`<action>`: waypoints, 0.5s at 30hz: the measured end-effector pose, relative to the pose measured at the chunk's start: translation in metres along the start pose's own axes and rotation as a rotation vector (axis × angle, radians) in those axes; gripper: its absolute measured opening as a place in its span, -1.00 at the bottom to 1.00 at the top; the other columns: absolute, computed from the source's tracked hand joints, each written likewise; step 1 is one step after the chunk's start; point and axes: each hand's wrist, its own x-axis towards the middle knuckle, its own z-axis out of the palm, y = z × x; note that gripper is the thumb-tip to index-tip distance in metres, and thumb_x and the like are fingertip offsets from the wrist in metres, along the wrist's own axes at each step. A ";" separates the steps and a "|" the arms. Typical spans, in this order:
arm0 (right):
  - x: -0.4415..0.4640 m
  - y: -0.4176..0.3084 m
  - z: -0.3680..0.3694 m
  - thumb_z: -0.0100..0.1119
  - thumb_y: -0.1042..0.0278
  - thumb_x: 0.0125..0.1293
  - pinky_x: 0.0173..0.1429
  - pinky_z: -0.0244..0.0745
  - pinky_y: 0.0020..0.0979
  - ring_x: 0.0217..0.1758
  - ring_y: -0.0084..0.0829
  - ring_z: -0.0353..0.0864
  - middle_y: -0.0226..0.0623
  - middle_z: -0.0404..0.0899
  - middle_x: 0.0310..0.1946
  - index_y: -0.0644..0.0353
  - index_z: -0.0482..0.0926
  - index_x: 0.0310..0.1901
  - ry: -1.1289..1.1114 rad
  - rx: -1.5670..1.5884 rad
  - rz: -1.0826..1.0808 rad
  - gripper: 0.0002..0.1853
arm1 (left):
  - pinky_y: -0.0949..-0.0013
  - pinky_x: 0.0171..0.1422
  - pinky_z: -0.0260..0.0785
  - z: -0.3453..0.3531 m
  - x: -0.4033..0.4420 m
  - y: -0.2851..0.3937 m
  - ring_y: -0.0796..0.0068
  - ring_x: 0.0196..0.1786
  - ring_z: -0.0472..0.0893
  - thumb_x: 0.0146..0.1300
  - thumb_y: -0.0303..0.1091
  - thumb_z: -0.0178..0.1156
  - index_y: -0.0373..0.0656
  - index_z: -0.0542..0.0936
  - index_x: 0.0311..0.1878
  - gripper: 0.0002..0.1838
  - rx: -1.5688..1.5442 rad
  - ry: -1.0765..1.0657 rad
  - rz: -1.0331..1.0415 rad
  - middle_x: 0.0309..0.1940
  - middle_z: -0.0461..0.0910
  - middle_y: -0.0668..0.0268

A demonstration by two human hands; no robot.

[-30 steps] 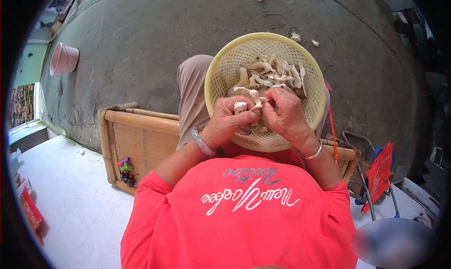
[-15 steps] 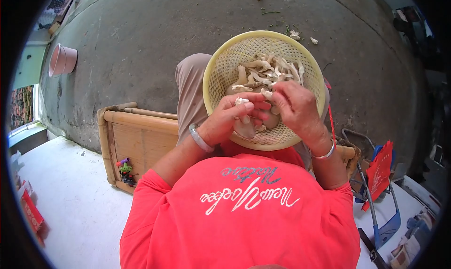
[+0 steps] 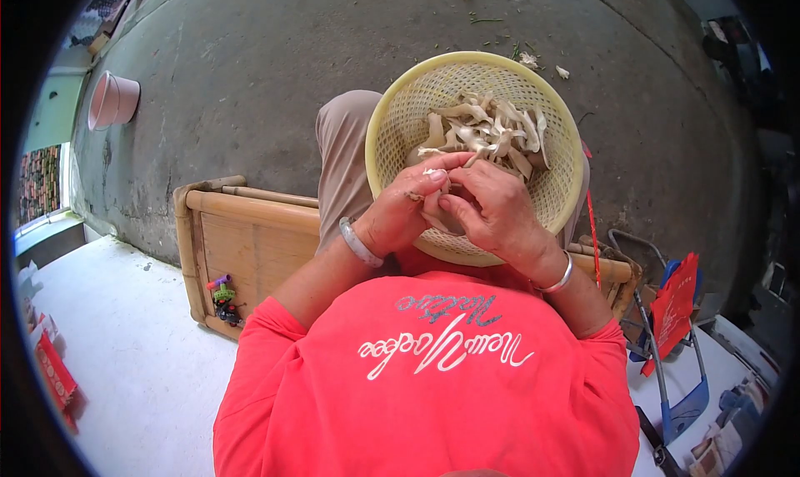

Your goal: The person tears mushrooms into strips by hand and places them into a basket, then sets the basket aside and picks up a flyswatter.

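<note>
A pale yellow mesh basket (image 3: pixel 392 114) rests on my lap, with a heap of torn mushroom strips (image 3: pixel 492 127) in it. Over its near side, my left hand (image 3: pixel 404 209) is closed round a mushroom piece (image 3: pixel 442 215), whose whitish end shows by the thumb. My right hand (image 3: pixel 498 210) meets it from the right, fingers bent and pinched at the same mushroom. The fingertips of my right hand are partly hidden, so the exact spot they grip cannot be made out.
Beneath me is a bamboo bench (image 3: pixel 250 235) with a small toy (image 3: pixel 223 298) on its left part. A pink bucket (image 3: pixel 114 101) stands at the upper left. Mushroom scraps (image 3: pixel 528 59) lie on the floor beyond the basket. At the right, a red bag (image 3: pixel 673 306) hangs on a metal frame.
My right hand, which had drawn away to the right over the heap, has come back down against my left hand and the mushroom in it. The view has shifted slightly.
</note>
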 end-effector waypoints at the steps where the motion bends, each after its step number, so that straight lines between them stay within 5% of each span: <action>1: 0.000 0.002 0.002 0.22 0.48 0.09 -0.25 0.50 -0.26 -0.32 -0.12 0.59 -0.13 0.53 -0.38 0.27 0.54 -0.21 0.001 0.000 0.000 -0.80 | 0.36 0.30 0.30 0.002 0.000 0.000 0.40 0.20 0.45 0.30 -0.18 0.04 -0.31 0.17 0.38 -0.34 0.007 0.018 -0.015 0.19 0.40 0.15; 7: 0.000 0.006 -0.002 0.12 0.52 0.11 -0.25 0.46 -0.22 -0.39 -0.11 0.56 -0.14 0.47 -0.51 0.27 0.53 -0.37 0.014 0.292 0.210 -0.95 | 0.34 0.22 0.38 0.009 -0.002 -0.005 0.41 0.19 0.46 0.30 -0.28 0.09 -0.29 0.17 0.39 -0.36 0.208 0.051 0.028 0.18 0.41 0.16; 9: 0.002 0.009 -0.011 0.11 0.52 0.11 -0.31 0.47 -0.20 -0.41 -0.13 0.57 -0.14 0.49 -0.46 0.26 0.51 -0.37 0.036 -0.057 0.056 -0.96 | 0.33 0.19 0.42 0.009 -0.003 -0.002 0.40 0.19 0.47 0.30 -0.31 0.10 -0.29 0.18 0.38 -0.37 0.236 0.050 0.022 0.16 0.43 0.15; 15: 0.000 0.026 -0.028 0.14 0.56 0.11 -0.31 0.48 -0.25 -0.33 -0.14 0.59 -0.14 0.52 -0.38 0.28 0.54 -0.23 0.052 -0.472 0.172 -0.84 | 0.25 0.15 0.47 0.006 -0.004 0.000 0.35 0.11 0.53 0.32 -0.28 0.07 -0.32 0.24 0.34 -0.43 0.336 0.044 -0.160 0.00 0.53 0.14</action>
